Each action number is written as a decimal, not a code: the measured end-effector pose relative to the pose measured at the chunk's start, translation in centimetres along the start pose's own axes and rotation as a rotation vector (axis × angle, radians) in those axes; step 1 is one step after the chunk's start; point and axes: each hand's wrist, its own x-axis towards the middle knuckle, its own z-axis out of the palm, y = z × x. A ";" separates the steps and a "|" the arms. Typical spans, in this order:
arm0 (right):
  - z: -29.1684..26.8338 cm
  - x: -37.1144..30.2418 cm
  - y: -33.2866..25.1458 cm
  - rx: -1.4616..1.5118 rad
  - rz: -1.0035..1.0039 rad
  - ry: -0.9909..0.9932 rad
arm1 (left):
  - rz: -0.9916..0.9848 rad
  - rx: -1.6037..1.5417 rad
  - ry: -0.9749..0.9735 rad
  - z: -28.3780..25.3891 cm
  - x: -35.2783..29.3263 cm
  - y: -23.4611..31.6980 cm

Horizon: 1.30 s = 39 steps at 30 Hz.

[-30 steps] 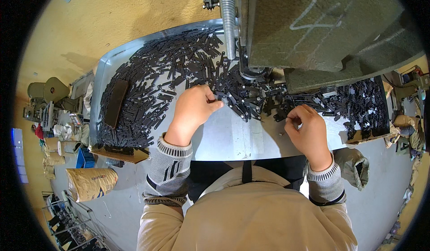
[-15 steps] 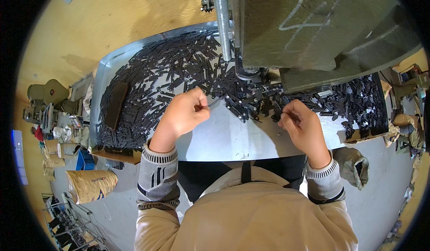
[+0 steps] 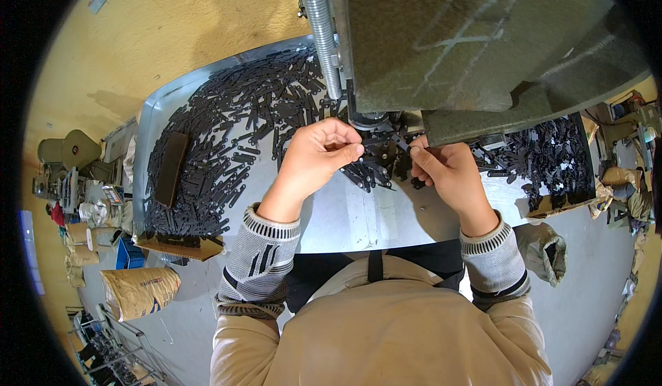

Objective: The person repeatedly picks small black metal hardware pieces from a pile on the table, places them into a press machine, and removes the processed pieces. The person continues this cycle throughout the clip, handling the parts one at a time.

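So nearest the camera is the person's tan top (image 3: 407, 331), then the patterned knit sleeves (image 3: 260, 262). Past those is the bare front of a shiny metal surface (image 3: 372, 224). Over it, the right hand (image 3: 448, 172) has its grip pinched on a black strip (image 3: 400, 142), which points up and left in front of the machine. The left hand (image 3: 314, 155) is just across from it, thumb and finger close together; a dark piece sits right at the tips, but I can't tell if the grip actually has it. Small black parts (image 3: 369, 174) lie right under and between the hands. Farther out, there's a big spread of strips (image 3: 214, 155) on the left with a dark brown block (image 3: 172, 170) on it, plus another heap (image 3: 552, 155) on the right. Behind: a bulky green-grey machine (image 3: 420, 48), then a yellow wall (image 3: 172, 14).
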 end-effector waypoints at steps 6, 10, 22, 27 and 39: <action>0.6 1.4 0.8 -0.119 -0.023 -0.005 | -0.018 0.019 0.008 0.2 0.0 0.0; 0.1 2.0 0.9 -0.312 -0.025 -0.018 | -0.126 -0.123 0.030 0.5 0.2 -0.1; -0.5 -0.2 0.1 -0.555 -0.256 0.118 | -0.207 -0.176 0.054 0.5 0.2 -0.5; -1.0 -3.1 1.3 -0.716 -0.416 0.163 | -0.207 -0.177 0.050 0.4 0.4 -0.7; -1.3 -2.5 0.0 -0.467 -0.291 0.099 | -0.193 -0.217 0.023 0.1 0.4 -0.4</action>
